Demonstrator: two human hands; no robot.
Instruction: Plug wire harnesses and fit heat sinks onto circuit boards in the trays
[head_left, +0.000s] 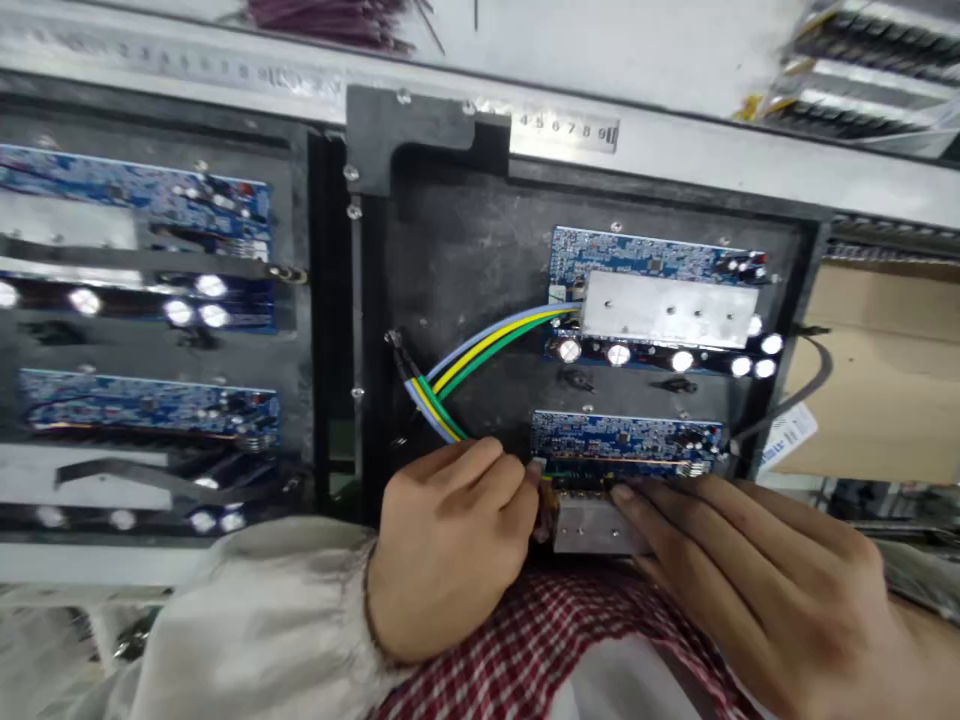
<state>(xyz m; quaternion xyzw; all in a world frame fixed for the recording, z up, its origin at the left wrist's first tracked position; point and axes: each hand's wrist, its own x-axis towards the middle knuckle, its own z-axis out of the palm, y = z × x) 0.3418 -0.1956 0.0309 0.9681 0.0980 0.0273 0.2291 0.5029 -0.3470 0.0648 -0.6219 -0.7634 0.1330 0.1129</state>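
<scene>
My left hand [457, 540] is closed around blue, yellow and green wires [444, 412] at the left end of the lower blue circuit board [626, 432]. Its fingertips are beside the metal heat sink [592, 528] of that board. My right hand [765, 575] lies with fingers stretched out over the heat sink and the right part of the board, hiding much of both. Above them sits a second blue circuit board [652, 252] with a silver heat sink [667, 310]. The wires loop from its left end, past a dark tie, down to my left hand.
Both boards lie in a black tray [465, 240]. Another tray on the left holds two more boards [150, 400] under dark straps. A metal rail with a ruler strip [566, 130] runs behind. Cardboard [892, 380] is at right, purple wires [330, 22] at the top.
</scene>
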